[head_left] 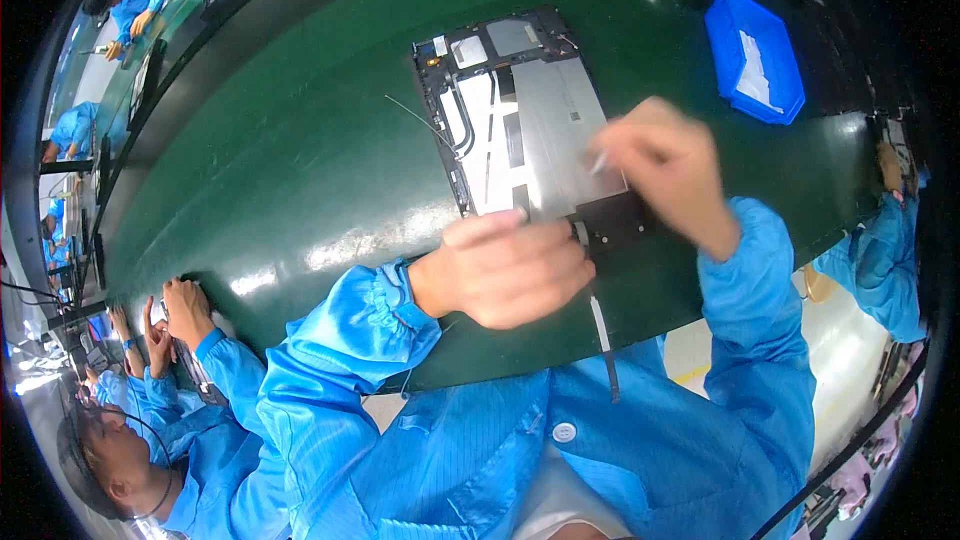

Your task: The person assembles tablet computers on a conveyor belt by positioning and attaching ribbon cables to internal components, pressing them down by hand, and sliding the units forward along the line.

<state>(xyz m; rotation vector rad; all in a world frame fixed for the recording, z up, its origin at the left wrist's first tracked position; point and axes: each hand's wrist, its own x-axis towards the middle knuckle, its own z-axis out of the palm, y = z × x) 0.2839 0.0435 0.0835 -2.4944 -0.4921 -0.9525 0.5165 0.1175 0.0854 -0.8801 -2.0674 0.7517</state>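
A laptop's display back or chassis panel [560,130] lies tilted on the green table, its silver and black inner face up, with cables along its left side. My left hand [515,270] rests at its near edge with the fingers curled; what they hold is hidden. Beside those fingertips, a thin white and black flat strip [601,332] hangs toward the table edge. My right hand [675,170] is blurred above the panel's right side. Its fingers are pinched on a small white piece [600,162] that is too smeared to name.
A blue bin [755,60] with white pieces inside stands at the far right of the green table [310,160]. A thin wire [412,112] sticks out past the panel's left edge. At the left, a co-worker [150,460] sits close by; others in blue work farther off.
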